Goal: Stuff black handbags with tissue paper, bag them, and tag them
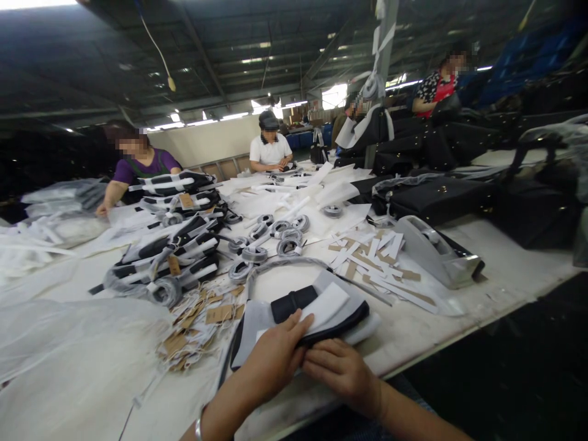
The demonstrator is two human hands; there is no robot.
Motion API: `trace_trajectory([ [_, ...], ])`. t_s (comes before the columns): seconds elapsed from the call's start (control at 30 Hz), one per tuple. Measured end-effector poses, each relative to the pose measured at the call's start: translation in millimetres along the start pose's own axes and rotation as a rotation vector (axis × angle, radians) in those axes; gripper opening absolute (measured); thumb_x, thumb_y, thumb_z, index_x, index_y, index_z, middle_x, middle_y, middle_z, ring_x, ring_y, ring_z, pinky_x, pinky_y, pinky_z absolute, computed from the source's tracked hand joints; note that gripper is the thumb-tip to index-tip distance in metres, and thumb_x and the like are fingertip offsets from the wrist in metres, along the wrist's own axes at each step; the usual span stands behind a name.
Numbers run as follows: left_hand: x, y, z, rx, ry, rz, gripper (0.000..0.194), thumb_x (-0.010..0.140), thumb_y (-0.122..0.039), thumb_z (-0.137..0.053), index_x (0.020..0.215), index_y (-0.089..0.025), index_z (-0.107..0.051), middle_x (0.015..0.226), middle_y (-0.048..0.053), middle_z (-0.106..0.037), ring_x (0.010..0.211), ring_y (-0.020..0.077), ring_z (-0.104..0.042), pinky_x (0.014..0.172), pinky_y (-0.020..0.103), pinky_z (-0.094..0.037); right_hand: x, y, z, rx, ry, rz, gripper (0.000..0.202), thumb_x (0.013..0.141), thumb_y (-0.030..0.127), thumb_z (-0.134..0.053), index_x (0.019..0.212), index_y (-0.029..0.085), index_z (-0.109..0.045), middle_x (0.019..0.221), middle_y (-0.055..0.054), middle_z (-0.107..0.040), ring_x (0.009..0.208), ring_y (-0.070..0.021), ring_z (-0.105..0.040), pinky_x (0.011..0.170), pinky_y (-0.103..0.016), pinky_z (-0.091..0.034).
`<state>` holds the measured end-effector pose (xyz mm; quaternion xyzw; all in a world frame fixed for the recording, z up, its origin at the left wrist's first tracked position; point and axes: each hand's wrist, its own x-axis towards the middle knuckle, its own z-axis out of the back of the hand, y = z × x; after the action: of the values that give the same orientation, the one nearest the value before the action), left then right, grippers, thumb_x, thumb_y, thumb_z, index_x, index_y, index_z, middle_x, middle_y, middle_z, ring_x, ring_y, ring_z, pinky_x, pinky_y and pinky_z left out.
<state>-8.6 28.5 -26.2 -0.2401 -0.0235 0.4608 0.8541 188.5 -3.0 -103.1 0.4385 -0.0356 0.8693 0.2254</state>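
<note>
Near edge of the surface (487, 294): under my remote watch, a folded black bag (287, 304) lies with a pale sheet (256, 318) and a white strip (328, 300) over it. The left grip (278, 352), half closed, rests its fingers across the strip's near end, apparently to stop it sliding; its thumb is hard to make out, so I cannot tell if it pinches. The right grip (342, 370) curls against the bag's near side, probably steadying it; whether it clasps anything, I cannot tell.

Left of the bag, card tags (219, 314) lie in a loose heap, seemingly for easy reach. Beyond the bag, toward the middle of the surface, wrapped coils (255, 255) sit clustered, with paper strips (388, 275) scattered to their right, each kind kept together, I judge, for quick picking. Past the tags, wrapped bags (184, 245) rise in a stack, likely to save room.

Along the right side crowd larger black bags (441, 193), while white sheets (331, 196) spread toward the far end. A co-worker in purple (147, 164) stands by the left edge; a co-worker in a white shirt (271, 150) is at the far end.
</note>
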Motion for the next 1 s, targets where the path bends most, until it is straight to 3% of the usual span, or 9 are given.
trace_trajectory([
  [0.2,-16,-1,-19.2,0.058,-0.066,-0.034,0.082,0.083,-0.024,-0.062,0.157,-0.021,-0.026,0.163,0.016,-0.022,0.149,0.0302,-0.029,0.119,0.049,-0.032,-1,-13,1,0.178,0.022,0.013,0.016,0.098,0.014,-0.057,0.110,0.014,-0.068,0.100,-0.009,-0.077,0.091,-0.0182,-0.068,0.075,-0.030,-0.060],
  [0.37,-16,8,-53.2,0.181,-0.210,-0.091,0.089,0.081,-0.012,-0.061,0.158,-0.024,-0.018,0.165,0.017,-0.017,0.150,0.0318,-0.025,0.117,0.056,-0.033,-3,-15,30,0.211,0.081,0.083,0.022,0.098,0.011,-0.055,0.116,0.008,-0.066,0.106,-0.011,-0.077,0.105,-0.0177,-0.068,0.090,-0.028,-0.059],
  [0.47,-14,9,-64.7,0.251,-0.260,-0.076,0.094,0.076,0.001,-0.054,0.158,-0.026,-0.016,0.165,0.017,-0.018,0.150,0.0315,-0.023,0.116,0.058,-0.034,-5,-27,63,0.015,0.179,0.140,0.033,0.098,0.009,-0.053,0.130,0.012,-0.062,0.122,-0.010,-0.073,0.125,-0.0188,-0.060,0.113,-0.040,-0.044],
  [0.6,-15,3,-64.0,0.271,-0.264,-0.047,0.095,0.072,0.005,-0.047,0.157,-0.026,-0.018,0.165,0.014,-0.019,0.150,0.0304,-0.022,0.116,0.058,-0.034,-4,-58,93,-0.266,0.341,-0.058,0.061,0.092,0.016,-0.064,0.150,0.017,-0.044,0.150,-0.014,-0.050,0.148,-0.0286,-0.031,0.123,-0.057,-0.022],
  [0.7,-15,1,-62.1,0.280,-0.259,-0.035,0.093,0.073,0.005,-0.046,0.157,-0.027,-0.021,0.165,0.013,-0.019,0.150,0.0302,-0.024,0.116,0.057,-0.036,-3,-77,91,-0.278,0.419,-0.127,0.077,0.085,0.021,-0.074,0.153,0.013,-0.038,0.156,-0.017,-0.041,0.150,-0.0322,-0.024,0.123,-0.060,-0.019],
  [0.83,-13,3,-64.0,0.317,-0.282,-0.033,0.090,0.076,0.003,-0.045,0.157,-0.028,-0.022,0.165,0.011,-0.017,0.150,0.0299,-0.022,0.115,0.055,-0.038,-10,-87,76,-0.240,0.430,-0.082,0.061,0.088,0.011,-0.066,0.146,0.015,-0.049,0.151,-0.012,-0.050,0.148,-0.0320,-0.030,0.123,-0.060,-0.017],
  [1.0,-10,-7,-61.2,0.412,-0.257,-0.044,0.079,0.080,-0.002,-0.047,0.154,-0.024,-0.031,0.164,0.006,-0.019,0.151,0.0307,-0.021,0.116,0.057,-0.036,-26,-90,66,-0.158,0.357,-0.053,0.043,0.096,0.003,-0.044,0.134,0.015,-0.060,0.134,-0.008,-0.066,0.132,-0.0241,-0.055,0.116,-0.048,-0.041],
])
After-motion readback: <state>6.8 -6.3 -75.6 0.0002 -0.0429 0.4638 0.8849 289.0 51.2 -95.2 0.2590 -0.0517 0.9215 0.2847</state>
